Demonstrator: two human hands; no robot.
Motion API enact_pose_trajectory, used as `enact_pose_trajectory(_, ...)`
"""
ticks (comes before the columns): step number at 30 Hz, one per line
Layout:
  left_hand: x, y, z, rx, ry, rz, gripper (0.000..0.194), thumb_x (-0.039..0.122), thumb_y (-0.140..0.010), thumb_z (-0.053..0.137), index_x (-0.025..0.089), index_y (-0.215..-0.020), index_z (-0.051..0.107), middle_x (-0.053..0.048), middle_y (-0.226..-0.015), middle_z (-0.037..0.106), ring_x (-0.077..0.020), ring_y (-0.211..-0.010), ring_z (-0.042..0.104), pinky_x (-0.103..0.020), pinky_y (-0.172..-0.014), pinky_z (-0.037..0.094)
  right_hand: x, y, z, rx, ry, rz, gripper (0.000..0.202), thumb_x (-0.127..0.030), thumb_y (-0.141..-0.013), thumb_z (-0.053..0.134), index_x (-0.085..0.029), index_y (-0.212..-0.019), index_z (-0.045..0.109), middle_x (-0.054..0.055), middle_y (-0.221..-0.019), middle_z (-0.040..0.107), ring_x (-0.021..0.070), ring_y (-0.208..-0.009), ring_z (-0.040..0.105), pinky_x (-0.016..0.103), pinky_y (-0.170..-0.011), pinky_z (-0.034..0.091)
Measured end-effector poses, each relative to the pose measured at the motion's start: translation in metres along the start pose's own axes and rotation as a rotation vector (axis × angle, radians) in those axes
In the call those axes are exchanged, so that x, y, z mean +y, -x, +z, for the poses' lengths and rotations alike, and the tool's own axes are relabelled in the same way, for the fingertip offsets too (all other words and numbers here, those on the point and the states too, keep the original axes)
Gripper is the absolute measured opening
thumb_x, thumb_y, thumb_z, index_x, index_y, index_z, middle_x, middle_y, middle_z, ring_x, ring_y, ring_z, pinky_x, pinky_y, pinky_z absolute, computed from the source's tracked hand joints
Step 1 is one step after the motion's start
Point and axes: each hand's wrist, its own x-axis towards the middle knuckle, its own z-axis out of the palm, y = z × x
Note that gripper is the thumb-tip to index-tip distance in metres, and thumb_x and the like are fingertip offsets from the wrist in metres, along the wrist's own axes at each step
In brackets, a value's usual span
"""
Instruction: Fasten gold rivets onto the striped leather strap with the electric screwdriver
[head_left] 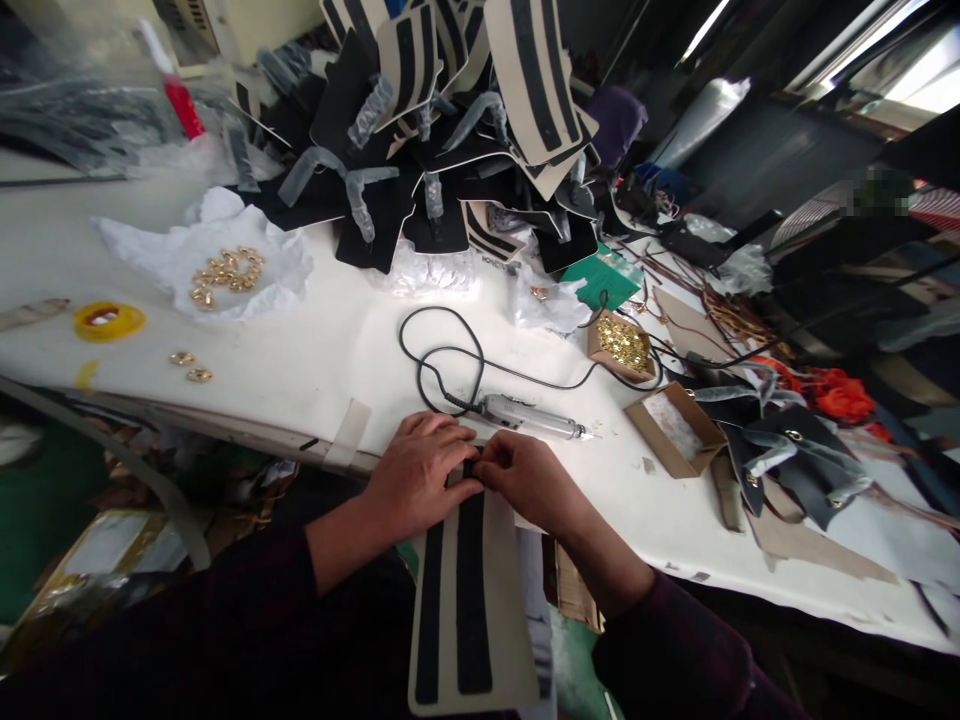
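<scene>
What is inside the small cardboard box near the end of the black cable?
The small cardboard box is filled with shiny gold metal pieces, heaped to its rim. Its bottom is covered by them, and their exact shape is too small to tell.

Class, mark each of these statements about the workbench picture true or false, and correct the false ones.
1. Both hands, left hand and right hand, rest on the top end of a beige panel with black stripes. True.
2. The corded hand tool is held in the right hand. False: it lies on the white table just beyond the hands.
3. Gold metal fittings lie on white tissue paper. True.
4. The roll of yellow tape sits inside a cardboard box. False: it lies on the table, far left.
</scene>
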Motion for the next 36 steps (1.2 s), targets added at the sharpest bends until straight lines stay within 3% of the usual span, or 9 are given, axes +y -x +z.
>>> enact_pose_trajectory(4,0.001,0.000,-0.001,0.006,-0.004,0.010,0.028,0.039,-0.084,0.082,0.026,-0.107,0.073,-0.003,-0.128,0.074,-0.0307,-0.125,0.058,-0.053,-0.106,0.042,0.007,0.000,0.001,-0.012,-0.166,0.020,0.013,-0.032,-0.076,0.072,-0.021,-0.074,0.064,-0.004,-0.062,0.061,0.0140,-0.060,0.054,0.025,-0.055,0.037)
enact_pose_trajectory(9,0.001,0.000,-0.002,0.004,0.000,0.016,0.024,0.038,-0.085,0.081,0.026,-0.104,0.073,-0.003,-0.128,0.074,-0.0309,-0.126,0.057,-0.053,-0.105,0.043,0.007,-0.014,-0.007,-0.212,-0.238,0.031,0.013,-0.024,-0.072,0.073,-0.021,-0.070,0.061,-0.006,-0.054,0.059,0.0125,-0.050,0.052,0.024,-0.049,0.036)
enact_pose_trajectory(16,0.002,0.000,0.001,0.027,-0.008,0.021,0.029,0.036,-0.082,0.084,0.027,-0.107,0.073,-0.003,-0.126,0.074,-0.0302,-0.124,0.059,-0.052,-0.105,0.044,0.010,0.000,-0.001,-0.006,-0.225,-0.018,0.014,-0.031,-0.074,0.075,-0.019,-0.075,0.068,-0.005,-0.064,0.060,0.0124,-0.061,0.051,0.024,-0.057,0.036)
enact_pose_trajectory(30,0.000,0.000,0.000,0.022,-0.011,0.024,0.027,0.037,-0.083,0.083,0.026,-0.106,0.072,-0.002,-0.128,0.074,-0.0299,-0.125,0.058,-0.052,-0.106,0.043,0.014,0.002,-0.009,-0.136,-0.361,-0.032,0.025,-0.042,-0.078,0.075,-0.018,-0.081,0.070,-0.004,-0.062,0.059,0.0131,-0.058,0.051,0.026,-0.056,0.039)
enact_pose_trajectory(32,0.000,0.000,0.001,0.029,0.001,0.021,0.027,0.037,-0.083,0.083,0.026,-0.106,0.072,-0.001,-0.128,0.074,-0.0292,-0.125,0.058,-0.051,-0.106,0.043,0.018,0.002,-0.014,-0.070,-0.357,-0.049,0.027,-0.045,-0.082,0.072,-0.018,-0.083,0.070,-0.003,-0.065,0.061,0.0146,-0.060,0.054,0.027,-0.058,0.042)
enact_pose_trajectory(34,0.000,0.000,0.002,0.034,0.016,0.016,0.027,0.036,-0.084,0.083,0.027,-0.107,0.072,-0.001,-0.128,0.074,-0.0286,-0.125,0.058,-0.051,-0.106,0.043,0.024,0.001,-0.023,0.164,-0.232,-0.103,0.025,-0.045,-0.086,0.070,-0.020,-0.085,0.071,0.000,-0.074,0.067,0.0175,-0.066,0.060,0.030,-0.064,0.048)
enact_pose_trajectory(36,0.000,0.000,0.002,0.040,0.029,0.015,0.026,0.036,-0.084,0.083,0.027,-0.106,0.072,-0.001,-0.128,0.074,-0.0285,-0.125,0.058,-0.050,-0.106,0.042,0.033,-0.003,-0.032,0.419,0.037,-0.209,0.019,-0.039,-0.089,0.070,-0.022,-0.095,0.074,0.006,-0.095,0.073,0.0228,-0.083,0.066,0.035,-0.076,0.051)
